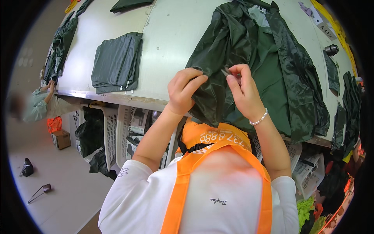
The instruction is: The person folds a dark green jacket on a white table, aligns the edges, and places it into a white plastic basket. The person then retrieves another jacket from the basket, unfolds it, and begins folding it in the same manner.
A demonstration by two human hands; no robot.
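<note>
Jacket (pixel 267 70), left hand (pixel 182 90) pinching its fabric, right hand (pixel 246 93) gripping a pointed object (pixel 224 72).

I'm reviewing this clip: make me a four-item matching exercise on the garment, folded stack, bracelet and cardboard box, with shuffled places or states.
Things
1. dark green garment
2. folded stack
3. beaded bracelet
4. cardboard box

Places or states
A. worn at the wrist of the right hand
B. brown, down on the floor
C. lying flat on the table, dark green, touched by neither hand
D. loosely spread, with the left hand on its fabric

Pairs: 1-D, 2-C, 3-A, 4-B
</note>
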